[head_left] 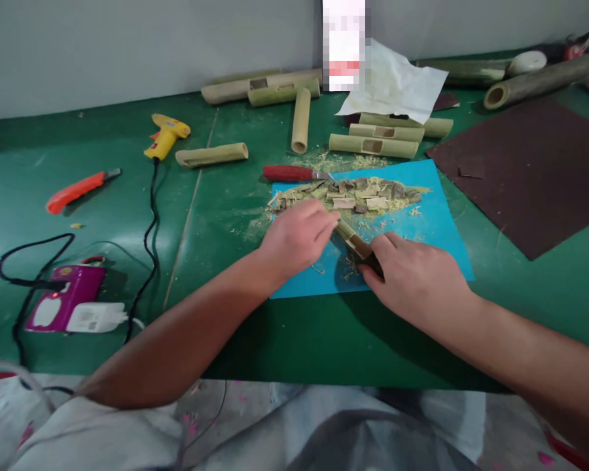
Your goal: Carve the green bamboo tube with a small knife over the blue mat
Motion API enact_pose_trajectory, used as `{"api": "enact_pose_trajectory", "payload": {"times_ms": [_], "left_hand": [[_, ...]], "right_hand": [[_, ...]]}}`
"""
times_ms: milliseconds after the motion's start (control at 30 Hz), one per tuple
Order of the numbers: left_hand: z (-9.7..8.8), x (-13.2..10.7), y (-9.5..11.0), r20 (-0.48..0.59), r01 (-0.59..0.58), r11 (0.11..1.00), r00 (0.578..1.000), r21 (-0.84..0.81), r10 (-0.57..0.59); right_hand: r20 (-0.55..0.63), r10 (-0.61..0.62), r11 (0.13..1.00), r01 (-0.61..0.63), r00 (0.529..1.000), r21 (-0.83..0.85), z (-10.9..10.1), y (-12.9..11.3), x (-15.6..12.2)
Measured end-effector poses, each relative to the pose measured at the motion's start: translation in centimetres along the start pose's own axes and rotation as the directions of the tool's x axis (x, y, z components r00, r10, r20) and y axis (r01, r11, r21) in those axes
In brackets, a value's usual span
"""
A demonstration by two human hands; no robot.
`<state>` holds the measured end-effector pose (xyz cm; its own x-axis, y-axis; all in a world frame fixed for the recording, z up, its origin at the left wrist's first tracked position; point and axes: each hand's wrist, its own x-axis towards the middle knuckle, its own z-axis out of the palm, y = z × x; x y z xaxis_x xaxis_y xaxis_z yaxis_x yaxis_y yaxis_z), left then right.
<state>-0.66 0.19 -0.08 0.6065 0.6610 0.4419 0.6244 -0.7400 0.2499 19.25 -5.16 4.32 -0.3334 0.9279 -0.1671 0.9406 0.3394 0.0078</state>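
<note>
A short bamboo tube point(352, 238) with a rectangular opening cut in its side slants between my two hands, above a blue sheet point(302, 281). My left hand point(299, 234) is closed at its upper left end, fingertips pressed together there. My right hand point(417, 271) wraps round the lower right end, thumb underneath. Something dark shows beside that thumb; I cannot tell whether it is part of the tube. Just beyond my hands, bamboo chips point(343, 203) and pale shavings are heaped on the sheet. A red-handled carving knife point(289, 173) lies at the heap's far left edge.
More bamboo tubes point(373, 146) lie at the back of the green table point(255, 340). Leftward are an orange utility knife point(81, 191), a yellow glue gun point(165, 136) with its cord, and a purple power strip point(86, 288). A dark brown sheet point(535, 183) lies right.
</note>
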Motion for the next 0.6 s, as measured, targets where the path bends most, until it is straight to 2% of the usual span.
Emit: {"api": "enact_pose_trajectory", "payload": {"times_ms": [133, 267, 367, 467, 600], "left_hand": [[0.13, -0.09, -0.20, 0.018, -0.004, 1.000, 1.000, -0.027, 0.004], [0.08, 0.03, -0.28, -0.030, -0.005, 1.000, 1.000, -0.018, 0.005], [0.04, 0.11, -0.20, 0.010, -0.031, 0.999, 0.999, -0.018, 0.031], [0.02, 0.15, -0.17, -0.020, -0.005, 1.000, 1.000, -0.004, 0.005], [0.08, 0.15, -0.32, 0.008, -0.026, 1.000, 1.000, -0.010, 0.026]], "right_hand": [[0.016, 0.000, 1.000, 0.000, 1.000, 0.011, -0.04, -0.06, 0.08], [0.019, 0.023, 1.000, -0.023, 1.000, 0.000, -0.15, -0.10, 0.19], [0.031, 0.012, 1.000, -0.012, 0.999, 0.005, -0.18, 0.00, 0.16], [0.029, 0.019, 1.000, -0.020, 0.999, 0.005, -0.18, 0.11, 0.13], [0.033, 0.010, 1.000, -0.010, 0.999, 0.003, -0.16, 0.09, 0.21]]}}
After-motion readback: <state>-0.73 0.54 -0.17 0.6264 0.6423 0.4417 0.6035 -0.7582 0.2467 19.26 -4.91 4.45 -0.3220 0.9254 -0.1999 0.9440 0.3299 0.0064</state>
